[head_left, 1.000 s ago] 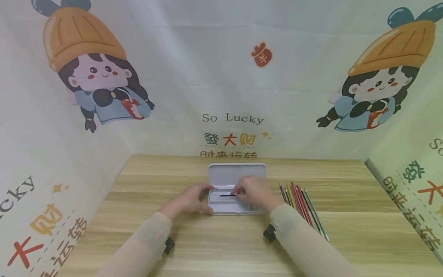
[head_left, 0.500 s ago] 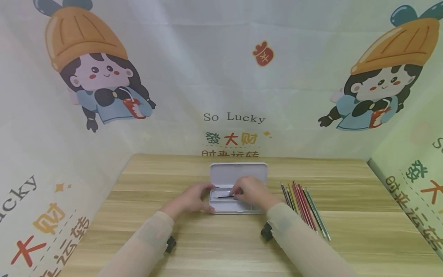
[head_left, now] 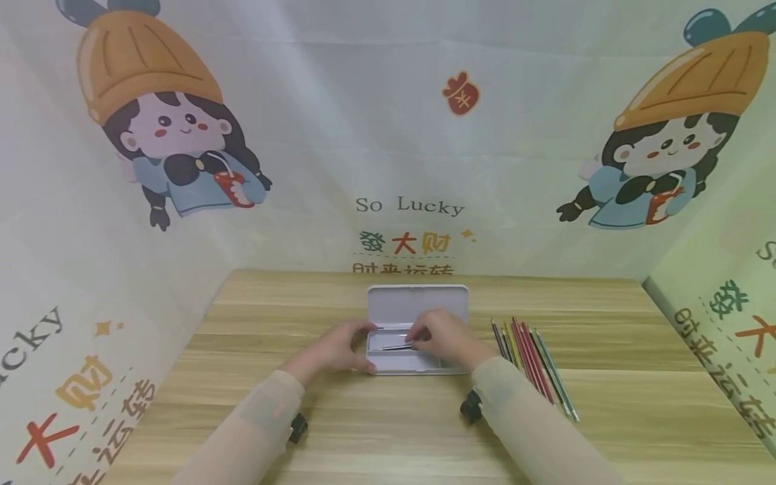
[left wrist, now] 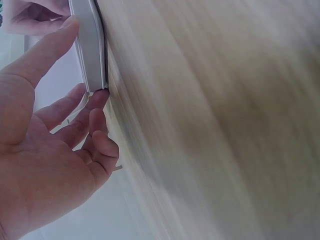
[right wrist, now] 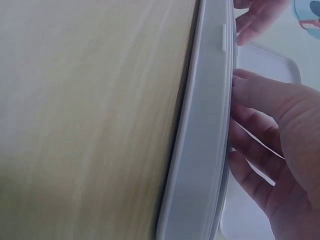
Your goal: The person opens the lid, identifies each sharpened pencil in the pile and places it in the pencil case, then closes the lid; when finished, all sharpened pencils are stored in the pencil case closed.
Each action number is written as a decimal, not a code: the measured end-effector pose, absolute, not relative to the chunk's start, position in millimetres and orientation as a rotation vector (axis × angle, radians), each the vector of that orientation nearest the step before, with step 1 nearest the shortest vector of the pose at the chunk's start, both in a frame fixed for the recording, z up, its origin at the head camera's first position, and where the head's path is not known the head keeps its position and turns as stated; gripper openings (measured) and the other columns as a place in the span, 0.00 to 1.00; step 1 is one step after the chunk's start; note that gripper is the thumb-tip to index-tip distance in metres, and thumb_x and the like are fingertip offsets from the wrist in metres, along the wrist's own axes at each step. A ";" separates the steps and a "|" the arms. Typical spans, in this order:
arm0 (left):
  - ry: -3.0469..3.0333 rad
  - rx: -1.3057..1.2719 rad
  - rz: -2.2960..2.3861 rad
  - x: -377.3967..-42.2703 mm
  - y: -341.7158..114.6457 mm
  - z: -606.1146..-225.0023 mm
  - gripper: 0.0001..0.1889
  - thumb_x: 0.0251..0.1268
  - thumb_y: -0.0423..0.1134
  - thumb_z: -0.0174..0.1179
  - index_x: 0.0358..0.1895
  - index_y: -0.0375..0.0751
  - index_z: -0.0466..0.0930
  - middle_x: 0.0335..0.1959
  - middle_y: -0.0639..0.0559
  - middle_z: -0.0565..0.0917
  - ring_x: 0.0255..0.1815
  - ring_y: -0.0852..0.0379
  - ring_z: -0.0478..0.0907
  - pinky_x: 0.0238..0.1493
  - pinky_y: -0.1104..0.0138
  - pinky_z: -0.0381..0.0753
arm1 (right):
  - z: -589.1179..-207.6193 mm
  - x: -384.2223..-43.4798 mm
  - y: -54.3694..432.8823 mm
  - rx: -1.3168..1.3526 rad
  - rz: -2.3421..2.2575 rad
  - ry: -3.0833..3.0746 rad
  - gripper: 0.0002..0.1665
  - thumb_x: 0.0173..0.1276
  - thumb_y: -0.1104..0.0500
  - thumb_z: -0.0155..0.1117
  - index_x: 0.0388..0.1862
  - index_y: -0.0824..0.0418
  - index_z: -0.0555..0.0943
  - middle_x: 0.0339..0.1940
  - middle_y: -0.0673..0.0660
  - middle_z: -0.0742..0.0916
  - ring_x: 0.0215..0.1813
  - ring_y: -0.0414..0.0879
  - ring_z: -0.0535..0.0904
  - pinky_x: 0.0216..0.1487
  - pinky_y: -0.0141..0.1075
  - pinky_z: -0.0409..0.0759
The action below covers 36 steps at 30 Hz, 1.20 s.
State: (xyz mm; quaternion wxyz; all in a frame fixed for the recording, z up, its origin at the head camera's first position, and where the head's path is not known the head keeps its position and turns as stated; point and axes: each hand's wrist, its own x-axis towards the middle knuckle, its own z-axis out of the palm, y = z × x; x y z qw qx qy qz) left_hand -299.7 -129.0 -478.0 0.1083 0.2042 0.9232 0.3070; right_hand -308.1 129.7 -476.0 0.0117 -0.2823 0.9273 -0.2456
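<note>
A white pencil case (head_left: 391,306) lies open on the table, its lid raised at the back and divided compartments in front. My left hand (head_left: 336,347) holds the case's left end, thumb at the front corner and fingers at the back corner. In the left wrist view the thumb and fingertips are at the edges of the case (left wrist: 92,47). My right hand (head_left: 442,335) reaches into the case and pinches a thin dark pencil (head_left: 393,347), whose left part shows over the compartments. The pencil's other end is hidden behind the fingers. The case wall (right wrist: 202,110) hides the right fingertips in the right wrist view.
Several coloured pencils (head_left: 527,357) lie side by side on the wooden table (head_left: 376,431), right of the case and close to the right forearm. A printed cloth backdrop (head_left: 339,135) stands behind the table and along both sides.
The pencil under my right hand has shifted slightly toward the front of the case, and its slant has changed a little. My left hand stays at the case's left end.
</note>
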 end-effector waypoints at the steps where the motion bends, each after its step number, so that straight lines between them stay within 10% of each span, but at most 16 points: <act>1: 2.718 0.601 0.902 -299.5 -129.5 -477.4 0.45 0.41 0.40 0.84 0.68 0.39 0.76 0.69 0.37 0.78 0.73 0.37 0.72 0.77 0.44 0.68 | -475.9 -307.2 131.5 -0.881 -0.796 2.885 0.06 0.63 0.62 0.75 0.38 0.53 0.91 0.38 0.48 0.91 0.44 0.42 0.85 0.51 0.38 0.85; 36: 2.709 0.602 0.928 -300.4 -129.0 -478.8 0.44 0.43 0.39 0.83 0.69 0.38 0.75 0.70 0.37 0.77 0.75 0.37 0.70 0.80 0.45 0.65 | -466.6 -251.6 224.9 -0.699 -0.895 3.044 0.27 0.69 0.59 0.71 0.67 0.56 0.81 0.46 0.52 0.90 0.50 0.50 0.86 0.52 0.49 0.87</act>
